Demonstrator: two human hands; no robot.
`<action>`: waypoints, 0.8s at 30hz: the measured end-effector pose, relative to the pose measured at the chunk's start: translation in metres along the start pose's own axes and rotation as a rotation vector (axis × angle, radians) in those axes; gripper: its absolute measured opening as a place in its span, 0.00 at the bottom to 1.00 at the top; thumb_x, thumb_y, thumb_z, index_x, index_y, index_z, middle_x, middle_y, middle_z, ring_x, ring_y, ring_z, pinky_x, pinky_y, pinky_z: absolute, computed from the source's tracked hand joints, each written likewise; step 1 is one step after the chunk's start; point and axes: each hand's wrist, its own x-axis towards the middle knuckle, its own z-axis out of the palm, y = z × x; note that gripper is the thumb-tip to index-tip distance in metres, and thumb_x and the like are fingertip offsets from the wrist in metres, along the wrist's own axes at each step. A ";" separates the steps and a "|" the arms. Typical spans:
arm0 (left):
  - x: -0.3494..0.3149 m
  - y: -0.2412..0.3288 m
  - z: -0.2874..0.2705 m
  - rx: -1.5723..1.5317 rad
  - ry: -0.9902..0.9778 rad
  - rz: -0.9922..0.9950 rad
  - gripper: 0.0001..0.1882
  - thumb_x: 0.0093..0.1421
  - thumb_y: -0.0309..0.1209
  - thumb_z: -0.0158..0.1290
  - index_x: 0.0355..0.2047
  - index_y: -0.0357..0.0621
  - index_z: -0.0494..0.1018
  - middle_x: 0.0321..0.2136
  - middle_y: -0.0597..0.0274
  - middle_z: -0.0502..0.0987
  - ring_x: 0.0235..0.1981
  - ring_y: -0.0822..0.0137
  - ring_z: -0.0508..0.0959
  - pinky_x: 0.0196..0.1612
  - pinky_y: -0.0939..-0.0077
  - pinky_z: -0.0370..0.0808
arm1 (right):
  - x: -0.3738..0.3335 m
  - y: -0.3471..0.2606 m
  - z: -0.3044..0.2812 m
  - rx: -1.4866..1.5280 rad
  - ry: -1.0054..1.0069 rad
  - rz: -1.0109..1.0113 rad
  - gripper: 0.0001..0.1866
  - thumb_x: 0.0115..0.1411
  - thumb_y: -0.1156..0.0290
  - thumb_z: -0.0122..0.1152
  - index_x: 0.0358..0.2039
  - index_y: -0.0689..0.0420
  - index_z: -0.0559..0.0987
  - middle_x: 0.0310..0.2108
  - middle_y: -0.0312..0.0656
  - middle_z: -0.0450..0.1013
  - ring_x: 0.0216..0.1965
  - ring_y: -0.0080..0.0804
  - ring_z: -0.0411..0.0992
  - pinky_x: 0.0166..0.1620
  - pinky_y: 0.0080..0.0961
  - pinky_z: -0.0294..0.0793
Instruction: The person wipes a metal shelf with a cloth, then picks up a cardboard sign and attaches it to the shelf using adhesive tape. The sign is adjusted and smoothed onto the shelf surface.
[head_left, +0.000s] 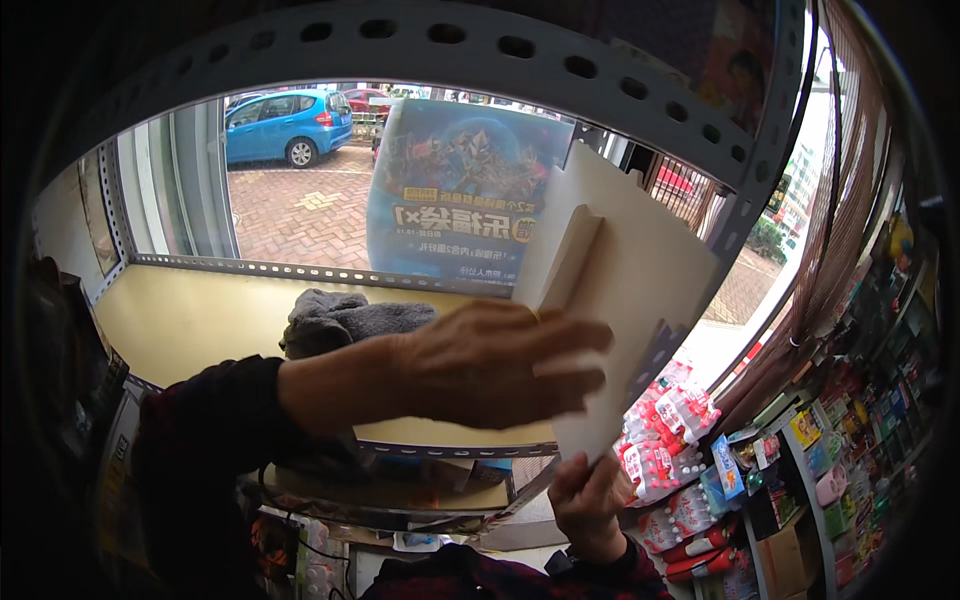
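Observation:
A large white sheet, like folded cardboard (655,250), stands tilted in front of me at the right end of the shelf. It has a raised fold or flap along its left part and a notched upper edge. My right hand (590,497) grips its lower corner, thumb and fingers closed on it. Across the shelf reaches my left hand (500,362), its fingers stretched toward the lower left side of the sheet and slightly blurred. Whether those fingertips touch the sheet I cannot tell. Behind my left wrist a grey towel-like cloth (365,315) lies bunched on the pale yellow shelf board (200,310).
A grey perforated metal beam (445,34) crosses above. Beyond the shelf, a printed poster (450,190) hangs at the window, with a blue car (290,127) outside. Shrink-wrapped bottle packs (665,440) stack at lower right, beside shelves of small packaged goods (840,440).

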 end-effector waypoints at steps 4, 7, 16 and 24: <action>-0.016 -0.037 -0.013 0.165 0.345 -0.416 0.22 0.55 0.23 0.48 0.52 0.44 0.60 0.50 0.44 0.62 0.51 0.50 0.67 0.48 0.64 0.70 | -0.017 -0.003 -0.026 -0.031 0.080 -0.020 0.12 0.56 0.74 0.47 0.34 0.72 0.67 0.17 0.47 0.66 0.12 0.39 0.66 0.17 0.29 0.66; -0.024 -0.057 -0.025 -0.154 0.463 -1.032 0.27 0.61 0.28 0.43 0.60 0.43 0.49 0.56 0.40 0.56 0.57 0.49 0.61 0.57 0.60 0.61 | -0.030 -0.002 -0.032 0.009 0.157 0.124 0.15 0.60 0.68 0.46 0.35 0.71 0.65 0.22 0.49 0.68 0.19 0.38 0.69 0.21 0.28 0.67; -0.062 -0.080 -0.047 -1.070 -0.041 -1.184 0.29 0.62 0.33 0.45 0.62 0.47 0.50 0.52 0.48 0.63 0.49 0.57 0.66 0.47 0.52 0.69 | -0.038 -0.023 -0.023 0.064 0.300 0.351 0.13 0.64 0.67 0.40 0.34 0.66 0.65 0.24 0.45 0.66 0.18 0.25 0.62 0.16 0.17 0.58; -0.046 -0.085 -0.007 -1.020 -0.028 -1.242 0.29 0.62 0.36 0.45 0.62 0.56 0.50 0.50 0.50 0.62 0.45 0.60 0.67 0.45 0.53 0.71 | -0.053 -0.032 -0.017 -0.158 0.228 -0.026 0.09 0.60 0.72 0.41 0.32 0.67 0.58 0.26 0.53 0.66 0.21 0.34 0.68 0.19 0.23 0.65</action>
